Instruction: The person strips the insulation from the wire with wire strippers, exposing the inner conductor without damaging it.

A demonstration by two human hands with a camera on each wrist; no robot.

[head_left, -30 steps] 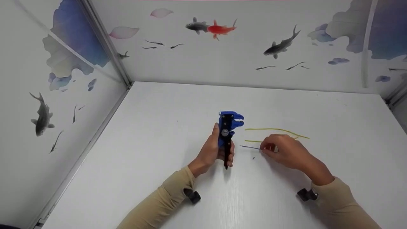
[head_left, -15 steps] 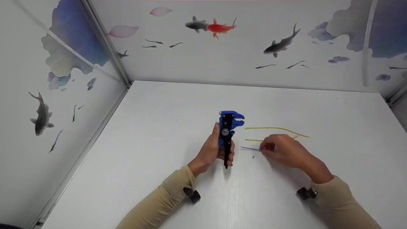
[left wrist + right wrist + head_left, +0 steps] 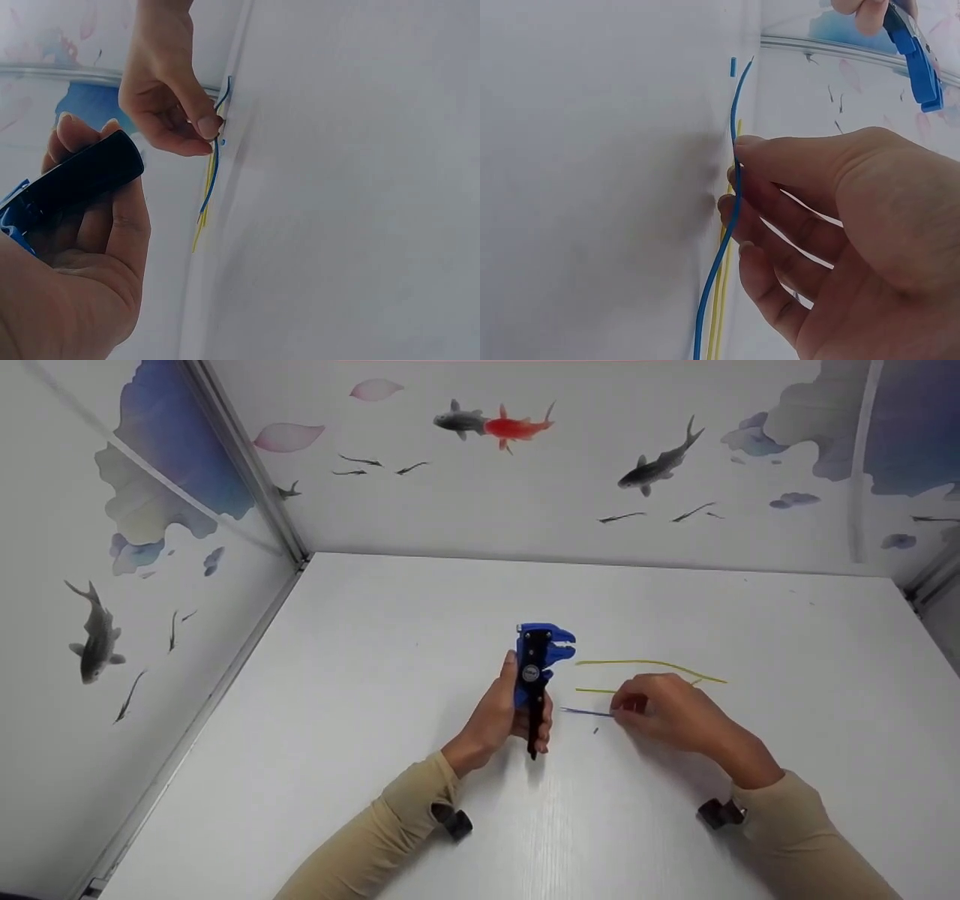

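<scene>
My left hand [image 3: 491, 724] grips a blue-and-black wire stripper [image 3: 534, 652], held upright with its blue jaws pointing right and standing apart. In the left wrist view, the black handle end [image 3: 90, 172] lies across the fingers. Between thumb and fingertips, my right hand [image 3: 675, 712] pinches a blue wire [image 3: 586, 712], whose free end points left toward the stripper without touching it. The right wrist view shows a short bare tip on that blue wire [image 3: 736, 105]. Yellow wires [image 3: 637, 662] lie just beyond the right hand, which partly hides them.
A short blue offcut [image 3: 596, 730] lies on the white table [image 3: 360, 660] in front of the blue wire. Printed panels [image 3: 525, 510] with fish stand along the table's back and left edges. Each sleeve carries a small black camera mount [image 3: 452, 821].
The blue wire's free end has dropped slightly toward the near side of the table. Both hands keep their holds and have hardly moved.
</scene>
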